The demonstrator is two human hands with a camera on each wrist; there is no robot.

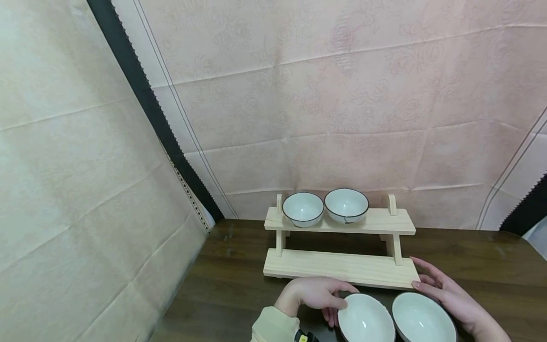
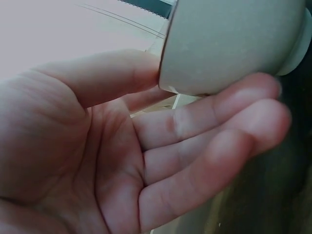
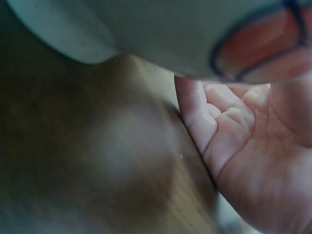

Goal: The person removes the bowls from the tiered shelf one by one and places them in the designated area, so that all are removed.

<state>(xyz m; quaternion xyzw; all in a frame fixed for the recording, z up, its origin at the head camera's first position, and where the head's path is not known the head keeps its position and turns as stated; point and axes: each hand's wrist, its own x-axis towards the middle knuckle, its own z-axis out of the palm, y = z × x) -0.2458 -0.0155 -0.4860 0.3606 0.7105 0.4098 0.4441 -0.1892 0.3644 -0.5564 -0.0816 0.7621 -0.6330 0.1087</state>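
My left hand (image 1: 314,294) holds a white bowl (image 1: 366,319) at its left side. The thumb lies at the rim in the left wrist view, and the fingers (image 2: 219,165) reach along the bowl's side (image 2: 234,44). My right hand (image 1: 448,297) grips the right end of a two-tier wooden rack (image 1: 342,266), thumb at the front corner and index finger farther back. A second white bowl (image 1: 424,318) stands beside the first, left of my right wrist. In the right wrist view, a bowl with an orange pattern (image 3: 263,44) partly hides the hand (image 3: 243,136).
Two white bowls with dark rims, a left one (image 1: 303,208) and a right one (image 1: 346,204), sit on the rack's upper shelf (image 1: 380,222). Under everything is a dark wooden table (image 1: 213,285). Pale cloth (image 1: 342,95) hangs behind it and at the left.
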